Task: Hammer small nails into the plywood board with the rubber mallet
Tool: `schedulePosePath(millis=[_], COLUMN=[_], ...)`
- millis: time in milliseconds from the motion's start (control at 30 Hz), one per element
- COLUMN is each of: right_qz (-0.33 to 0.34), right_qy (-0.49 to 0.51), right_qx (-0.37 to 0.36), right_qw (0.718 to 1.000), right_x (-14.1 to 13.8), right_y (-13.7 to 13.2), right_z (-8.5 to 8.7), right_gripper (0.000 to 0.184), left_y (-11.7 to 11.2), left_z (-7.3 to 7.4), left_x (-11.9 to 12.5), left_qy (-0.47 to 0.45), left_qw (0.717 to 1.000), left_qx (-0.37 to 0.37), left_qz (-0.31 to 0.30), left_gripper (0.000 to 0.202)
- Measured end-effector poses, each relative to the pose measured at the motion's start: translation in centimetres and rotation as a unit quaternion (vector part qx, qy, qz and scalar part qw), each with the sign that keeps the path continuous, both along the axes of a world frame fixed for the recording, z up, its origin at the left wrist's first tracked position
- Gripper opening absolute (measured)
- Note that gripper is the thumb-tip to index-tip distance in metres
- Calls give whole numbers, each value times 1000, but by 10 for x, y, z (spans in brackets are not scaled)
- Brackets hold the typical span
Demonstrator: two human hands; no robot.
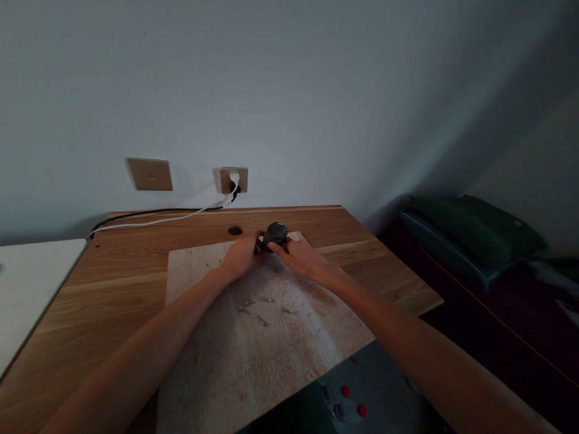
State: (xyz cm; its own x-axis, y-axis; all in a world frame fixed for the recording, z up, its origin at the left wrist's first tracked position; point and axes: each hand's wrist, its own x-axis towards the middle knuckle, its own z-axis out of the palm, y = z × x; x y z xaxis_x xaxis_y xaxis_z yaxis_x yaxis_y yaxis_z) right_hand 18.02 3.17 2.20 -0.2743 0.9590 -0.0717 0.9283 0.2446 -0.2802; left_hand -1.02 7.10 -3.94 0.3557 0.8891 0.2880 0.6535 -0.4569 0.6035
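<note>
A dark power tool with a round end (275,233), probably a drill, is held over the far part of a pale wooden board (221,369). My right hand (300,255) wraps round it from the right, thumb across its near side. My left hand (243,255) is closed against its left side, fingertips at a dark part; whether a small piece is also pinched there is hidden. Several metal screws (262,321) lie scattered on the board, nearer to me than both hands.
The board rests on a wooden desk (122,257) and overhangs its front edge. A white surface (20,305) stands at the left. White and black cables (169,220) run along the wall to a socket (226,180). A dark green cushion (476,232) lies at the right.
</note>
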Motion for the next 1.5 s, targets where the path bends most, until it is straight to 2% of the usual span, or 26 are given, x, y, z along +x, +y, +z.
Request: schedulePosePath(millis=[667, 933, 1200, 1300, 1367, 1433, 1500], right_qz=[-11, -20, -38, -42, -42, -44, -46], right_qy=[24, 29, 28, 20, 20, 23, 29], right_qx=[6, -16, -34, -50, -56, -60, -60], right_qw=[1000, 999, 998, 998, 997, 997, 997], right_x=[1, -1, 21, 30, 33, 35, 36], right_y=[-5, -7, -26, -38, -43, -45, -46], right_z=[-2, 1, 12, 11, 8, 3, -1], right_gripper=[33, 32, 32, 31, 31, 32, 32], left_y=[1, 0, 3, 4, 3, -1, -11], left_z=[-1, 0, -4, 2, 12, 25, 40], left_x=[-2, -1, -3, -3, -6, -9, -13], left_qy=[7, 2, -18, -19, -12, 4, 27], left_qw=[1000, 1000, 999, 999, 999, 996, 988], left_qx=[1, -4, -17, -17, -13, -17, -39], left_qz=[0, -4, -26, -33, -48, -84, -149], left_gripper=[56, 54, 47, 39, 30, 19, 9])
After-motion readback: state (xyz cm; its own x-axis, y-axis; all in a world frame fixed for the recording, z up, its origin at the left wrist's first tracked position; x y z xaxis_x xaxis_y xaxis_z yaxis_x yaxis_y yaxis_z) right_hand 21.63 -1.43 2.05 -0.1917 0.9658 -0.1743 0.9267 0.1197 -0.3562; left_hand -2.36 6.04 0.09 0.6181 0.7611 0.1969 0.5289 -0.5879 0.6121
